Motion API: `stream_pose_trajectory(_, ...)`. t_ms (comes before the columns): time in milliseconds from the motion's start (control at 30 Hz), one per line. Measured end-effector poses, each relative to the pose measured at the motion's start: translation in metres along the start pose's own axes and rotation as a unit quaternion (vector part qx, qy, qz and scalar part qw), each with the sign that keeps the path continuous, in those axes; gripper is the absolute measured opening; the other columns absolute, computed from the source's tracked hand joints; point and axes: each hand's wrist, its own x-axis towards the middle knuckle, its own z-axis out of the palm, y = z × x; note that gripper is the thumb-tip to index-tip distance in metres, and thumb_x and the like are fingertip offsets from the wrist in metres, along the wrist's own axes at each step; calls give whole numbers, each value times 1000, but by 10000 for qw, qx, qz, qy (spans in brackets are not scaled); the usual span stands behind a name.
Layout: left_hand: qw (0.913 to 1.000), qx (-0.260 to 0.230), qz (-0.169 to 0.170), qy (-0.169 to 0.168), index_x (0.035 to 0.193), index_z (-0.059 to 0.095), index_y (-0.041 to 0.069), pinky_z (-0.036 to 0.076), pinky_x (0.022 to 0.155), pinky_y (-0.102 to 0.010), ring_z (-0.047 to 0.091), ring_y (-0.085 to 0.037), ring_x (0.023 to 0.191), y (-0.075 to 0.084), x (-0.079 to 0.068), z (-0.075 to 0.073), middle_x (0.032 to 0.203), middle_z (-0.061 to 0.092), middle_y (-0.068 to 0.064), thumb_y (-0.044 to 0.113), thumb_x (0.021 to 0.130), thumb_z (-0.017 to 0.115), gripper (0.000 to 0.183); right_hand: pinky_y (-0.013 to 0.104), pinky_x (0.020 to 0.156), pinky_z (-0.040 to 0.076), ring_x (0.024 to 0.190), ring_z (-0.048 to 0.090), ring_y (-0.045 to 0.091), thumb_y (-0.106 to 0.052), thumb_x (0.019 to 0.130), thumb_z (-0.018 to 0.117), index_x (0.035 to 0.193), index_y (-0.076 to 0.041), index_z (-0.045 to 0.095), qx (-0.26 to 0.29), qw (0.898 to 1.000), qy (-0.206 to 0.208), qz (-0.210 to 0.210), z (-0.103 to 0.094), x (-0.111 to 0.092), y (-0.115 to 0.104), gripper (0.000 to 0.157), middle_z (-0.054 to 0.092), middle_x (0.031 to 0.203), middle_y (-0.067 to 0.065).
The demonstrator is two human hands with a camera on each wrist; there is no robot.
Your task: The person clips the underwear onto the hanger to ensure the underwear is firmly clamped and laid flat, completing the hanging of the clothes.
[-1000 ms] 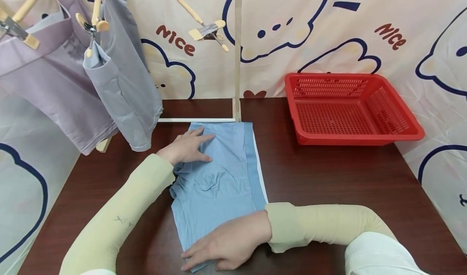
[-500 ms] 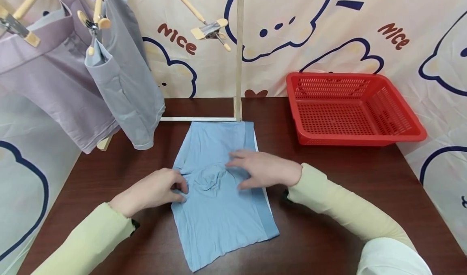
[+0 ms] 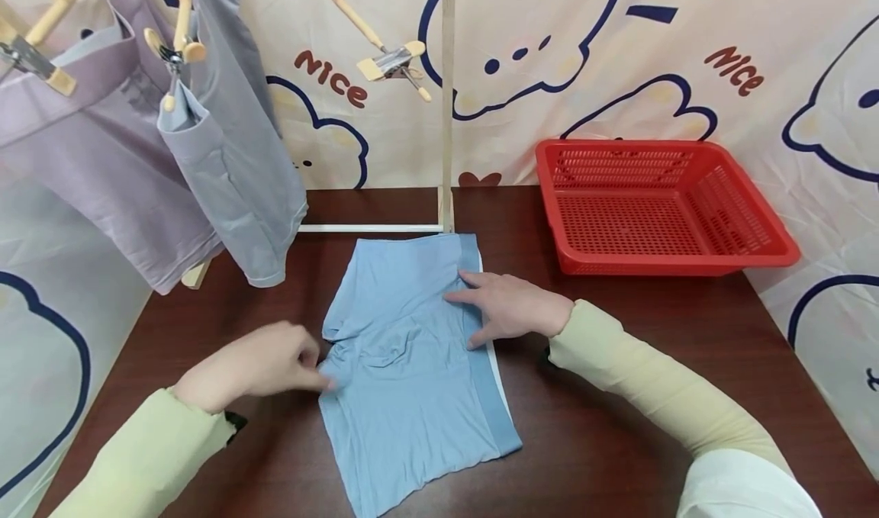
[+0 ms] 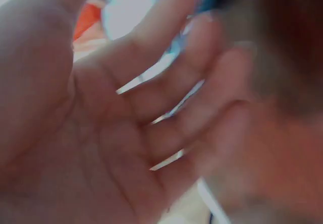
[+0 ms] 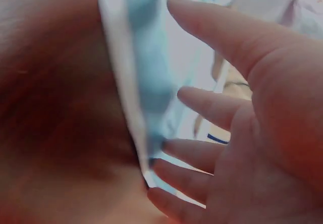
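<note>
A pair of light blue boxer briefs (image 3: 412,396) lies flat on the dark table, waistband to the right and a few wrinkles in the middle. At their left edge, by the crotch notch, my left hand (image 3: 257,365) pinches the cloth between thumb and curled fingers; the fingertips are blurred. My right hand (image 3: 515,308) rests on the waistband with its fingers spread and nearly straight. In the left wrist view the other fingers (image 4: 202,93) curve loosely, and the pinch is out of frame. Blue cloth (image 5: 151,72) shows past the right fingertips in the right wrist view.
A red plastic basket (image 3: 666,205) stands at the back right of the table (image 3: 604,396). Mauve shorts (image 3: 117,175) and grey-blue shorts (image 3: 233,175) hang from clip hangers at the left. A hanger clip (image 3: 391,62) hangs beside the rack's upright pole (image 3: 448,106).
My left hand went from the upper part of the briefs down to their left edge, then slightly left. My right hand rose from the lower leg to the waistband.
</note>
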Motion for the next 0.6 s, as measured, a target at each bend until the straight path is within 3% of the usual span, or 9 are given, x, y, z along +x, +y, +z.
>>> stream_pose_trajectory(67,9985,242,49,490,71,63,18,44,58,-32,51,-11,64,6,14,-3,68,53,8,44,84,82,35,47,109,40,140,42,35,-45,85,81,150,-15,52,109,9998,181,-1,-3,4,2,77,39,156,19)
stream_pose_trajectory(133,9958,435,167,789,95,71,12,51,73,-41,61,-23,85,12,32,-1,92,64,-4,43,87,80,33,46,110,39,139,43,34,-42,85,82,150,-12,52,241,9990,382,51,-6,9,4,77,42,155,17)
stream_pose_trajectory(200,9961,579,137,654,128,66,8,47,93,-54,57,-38,116,15,50,7,127,61,-17,49,88,77,58,46,111,38,141,39,34,-41,85,82,152,-14,48,331,9984,450,86,-8,14,6,80,37,158,18)
stream_pose_trajectory(300,9980,626,-128,-27,157,40,11,28,106,-71,25,-54,143,14,72,19,160,29,-25,65,84,73,96,48,112,36,146,30,38,-43,86,81,159,-20,38,348,9991,232,106,-6,20,8,88,24,164,19)
stream_pose_trajectory(400,9961,662,-416,-410,163,25,20,14,106,-78,4,-56,147,8,85,24,167,9,-21,74,74,75,116,53,114,31,148,22,43,-49,85,80,162,-27,30,176,9996,-72,220,-2,23,9,94,16,166,20)
stream_pose_trajectory(600,9963,676,-361,-394,164,23,25,3,104,-81,-5,-52,149,-6,92,17,169,1,-17,72,60,87,130,58,115,24,150,17,41,-56,82,79,163,-27,26,32,9978,-124,649,-2,21,12,102,15,166,20)
